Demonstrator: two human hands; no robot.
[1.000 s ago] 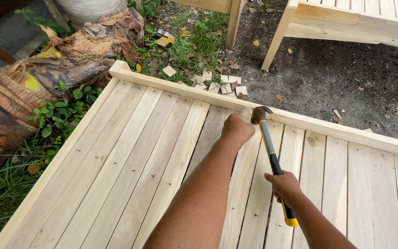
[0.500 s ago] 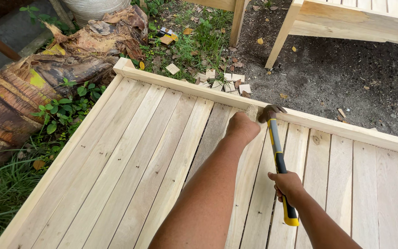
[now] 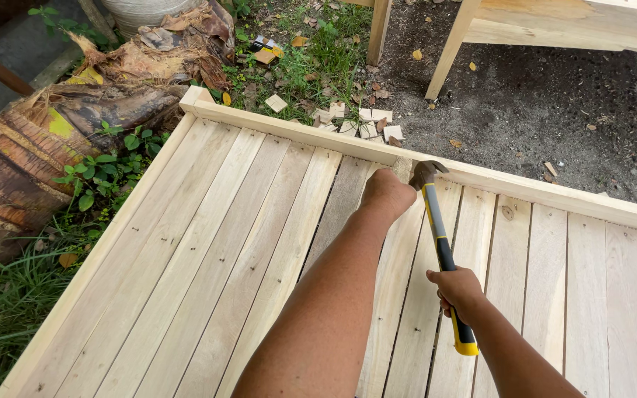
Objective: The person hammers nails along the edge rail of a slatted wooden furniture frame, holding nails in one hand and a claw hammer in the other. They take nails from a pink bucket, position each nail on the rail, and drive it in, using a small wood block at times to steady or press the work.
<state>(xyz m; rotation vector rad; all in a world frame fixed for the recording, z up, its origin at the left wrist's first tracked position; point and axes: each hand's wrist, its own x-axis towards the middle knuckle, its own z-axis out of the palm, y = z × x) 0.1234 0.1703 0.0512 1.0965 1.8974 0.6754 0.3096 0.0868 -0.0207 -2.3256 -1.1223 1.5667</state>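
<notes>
Far left: dry palm debris [image 3: 31, 155] and green weeds [image 3: 105, 173] beside the frame, well apart from both hands. Pale plank deck [image 3: 208, 250] across the lower view, edged by a raised rail [image 3: 296, 133] along the far side. Beyond the rail: small wood offcuts [image 3: 363, 124] on grass, too jumbled for a sure count. Two pale furniture legs [image 3: 379, 31] on dark soil further back.

Centre: left hand [image 3: 387, 193] pressed against the inner face of the rail, fingers curled shut at the contact point; anything pinched there hidden, cannot tell. Left forearm across several planks, covering them from below.

Right of centre: hammer [image 3: 440, 243], yellow and black handle, steel head just beside the left hand and touching or nearly touching the rail top. Right hand [image 3: 457, 291] wrapped tight round the lower handle, yellow butt end exposed below the fist.

Against the picture half a second back: hammer head lower and nearer the rail; handle angle little altered; left hand in the same place; right grip unchanged.

Count: one hammer, two hands, one rail in view, roughly fourteen planks visible, one knot in the plank right of the hammer.
</notes>
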